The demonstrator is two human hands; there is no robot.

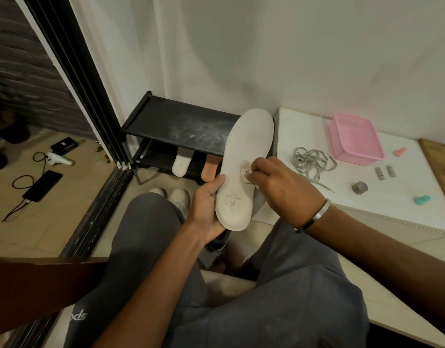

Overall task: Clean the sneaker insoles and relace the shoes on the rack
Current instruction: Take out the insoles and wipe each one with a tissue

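Left hand (pixel 208 209) grips insole (pixel 244 167), toe up

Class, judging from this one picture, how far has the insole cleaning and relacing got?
Done: grey laces lie pulled out on the white board; two insoles lean on the black rack.
In hand: the left hand holds a white insole while the right hand rubs it with a small wipe.
Left: relacing the sneakers on the floor.

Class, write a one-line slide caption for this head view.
Left hand holds a white insole while right hand rubs it with a small wipe.
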